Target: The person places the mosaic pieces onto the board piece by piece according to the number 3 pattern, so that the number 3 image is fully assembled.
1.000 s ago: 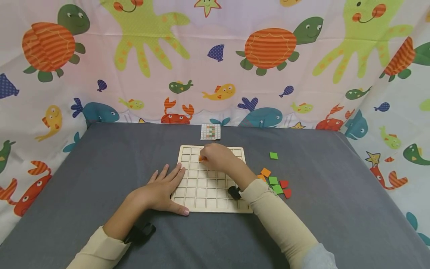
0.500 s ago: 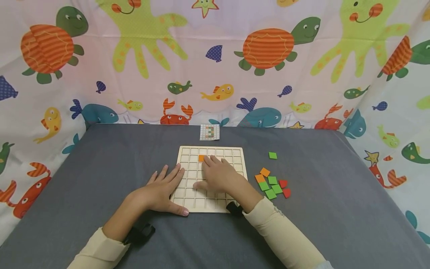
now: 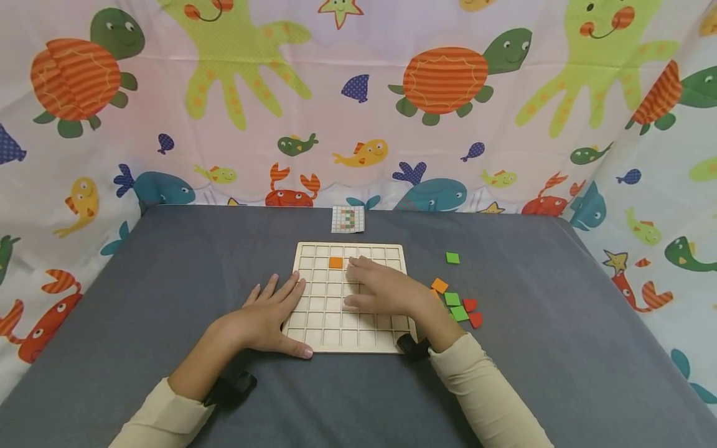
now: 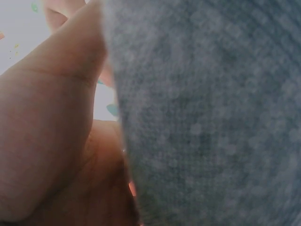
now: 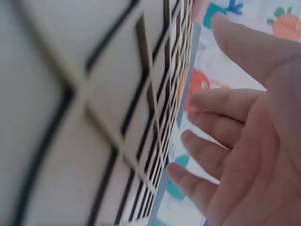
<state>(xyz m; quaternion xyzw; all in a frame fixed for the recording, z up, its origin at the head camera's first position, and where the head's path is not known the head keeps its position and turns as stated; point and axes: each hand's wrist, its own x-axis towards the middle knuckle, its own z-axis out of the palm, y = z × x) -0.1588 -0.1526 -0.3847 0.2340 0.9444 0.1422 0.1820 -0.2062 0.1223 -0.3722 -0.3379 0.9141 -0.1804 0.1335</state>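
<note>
A light wooden grid board (image 3: 325,322) lies flat on the grey cloth. One orange square tile (image 3: 336,262) sits in a cell near its upper left. My left hand (image 3: 263,320) rests with spread fingers along the board's left edge, thumb at the lower left corner. Over the board's right half my right hand (image 3: 386,286) hovers, fingers extended and nothing in them; the right wrist view shows its bare palm (image 5: 254,155) beside the grid. In the left wrist view, part of my left hand (image 4: 51,127) and blurred grey cloth fill the frame.
Right of the board lie loose green tiles (image 3: 459,313), red tiles (image 3: 475,320) and orange tiles (image 3: 439,285), some partly behind the right wrist. A single green tile (image 3: 452,257) lies farther back. Behind the board is a small printed grid card (image 3: 348,219). A patterned curtain (image 3: 358,112) hangs behind.
My right hand has let go of the orange tile, which stays in its cell, and has drawn back to the right with fingers straightened. The left hand stays on the board's edge.
</note>
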